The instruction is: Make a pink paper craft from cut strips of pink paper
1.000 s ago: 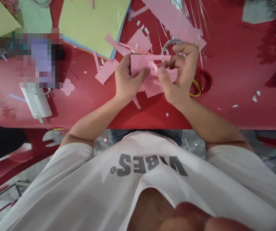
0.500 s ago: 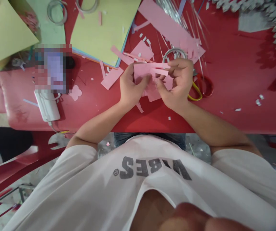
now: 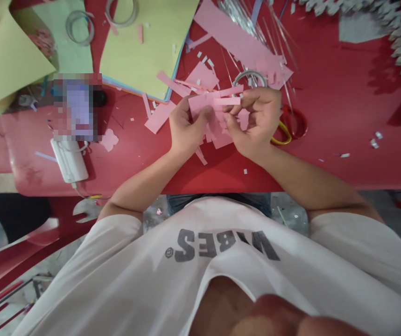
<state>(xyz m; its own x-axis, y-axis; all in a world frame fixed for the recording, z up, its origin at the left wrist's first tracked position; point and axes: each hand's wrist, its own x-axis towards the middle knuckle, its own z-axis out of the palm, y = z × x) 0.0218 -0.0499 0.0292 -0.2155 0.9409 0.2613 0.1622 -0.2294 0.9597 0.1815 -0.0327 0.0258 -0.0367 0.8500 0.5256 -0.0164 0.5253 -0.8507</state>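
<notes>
Left hand [image 3: 185, 127] narrow pinch on pink paper strips [image 3: 200, 104] | right hand [image 3: 258, 123] same, tight | scissors [image 3: 297, 136] just beside right hand | paper scraps [image 3: 160, 117] across red table [image 3: 343, 107]

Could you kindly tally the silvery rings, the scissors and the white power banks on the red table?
Silvery rings: 3
Scissors with red and yellow handles: 1
White power bank: 1
Total: 5

A pink paper sheet [image 3: 200, 103], cut into narrow fringed strips, is bunched and curling, held just above the bench [image 3: 221, 175] near its front edge.
</notes>
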